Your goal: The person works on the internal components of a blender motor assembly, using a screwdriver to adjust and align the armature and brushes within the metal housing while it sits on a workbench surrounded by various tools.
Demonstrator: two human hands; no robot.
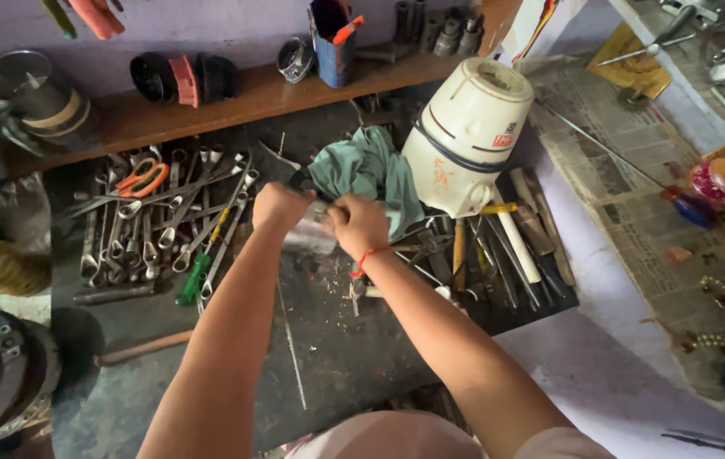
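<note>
Your forearms: stretched over the dark worktop [337, 357].
Left hand [280, 206]: closed on metal part [311, 231].
Right hand [361, 225]: gripping it too, green cloth [366, 170] just beyond.

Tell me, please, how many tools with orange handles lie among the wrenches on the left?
1: the orange-handled pliers lie at the top of the wrench pile, left of the left hand. Others may be buried underneath.

LOC: repair workshop | EVID: dark grimy workbench [337, 357] w/ rows of spanners [137, 234], screwdrivers & files [507, 246] | wooden shelf [235, 102] w/ sockets, tape rolls | cream mixer-grinder base [464, 136] on bench | oily green rag [366, 170] | newspaper-lined side shelf [634, 195]
</note>
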